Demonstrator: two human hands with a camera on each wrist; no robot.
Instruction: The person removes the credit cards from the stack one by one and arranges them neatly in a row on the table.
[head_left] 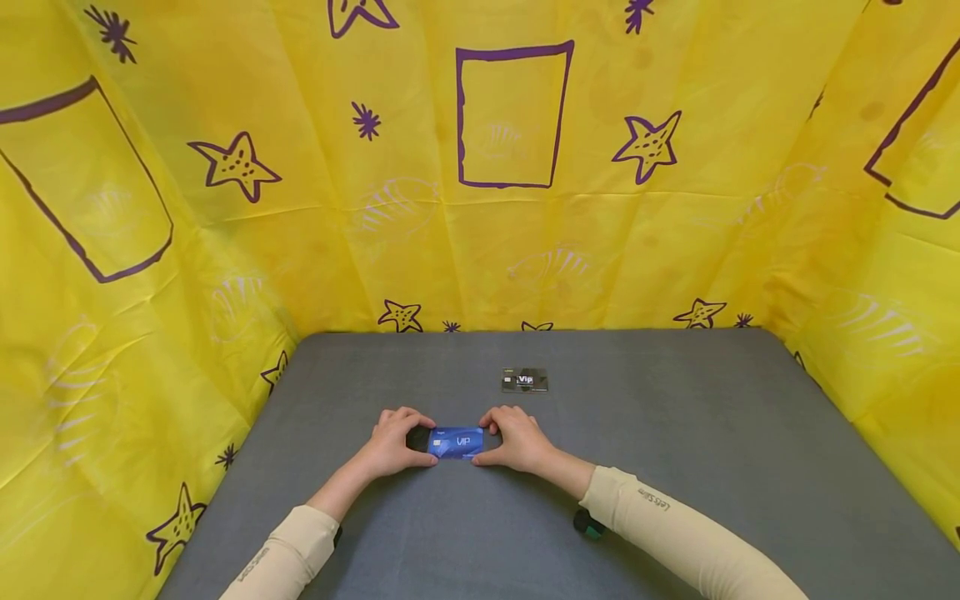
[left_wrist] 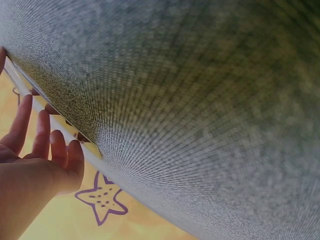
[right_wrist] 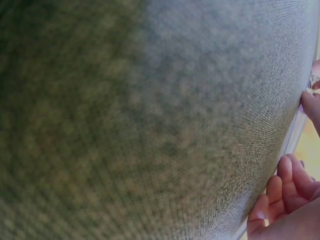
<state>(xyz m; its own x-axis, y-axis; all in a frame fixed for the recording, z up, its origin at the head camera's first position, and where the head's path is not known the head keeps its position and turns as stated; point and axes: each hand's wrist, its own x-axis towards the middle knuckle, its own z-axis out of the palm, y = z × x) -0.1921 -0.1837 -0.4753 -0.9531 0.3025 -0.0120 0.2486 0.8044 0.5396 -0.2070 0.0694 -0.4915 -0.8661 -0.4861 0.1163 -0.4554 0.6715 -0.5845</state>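
A blue card (head_left: 456, 443) printed "VIP" lies flat at the middle of the grey surface, or just above it; I cannot tell which. My left hand (head_left: 393, 442) holds its left end, fingers at the far edge and thumb at the near edge. At the right end, my right hand (head_left: 517, 440) grips the card the same way. Farther back and slightly right lies a black card (head_left: 525, 380) with "Vip" in white, touched by neither hand. The left wrist view shows the left hand (left_wrist: 42, 155) at a thin, shiny edge; the right wrist view shows the right hand (right_wrist: 287, 195) low at the side.
The grey table (head_left: 675, 467) runs back to a yellow cloth wall (head_left: 510, 233) with purple starfish drawings. More of this cloth hangs at the left and right sides. Pale sleeves (head_left: 675, 525) cover both forearms, and a dark band (head_left: 588, 523) shows under the right one.
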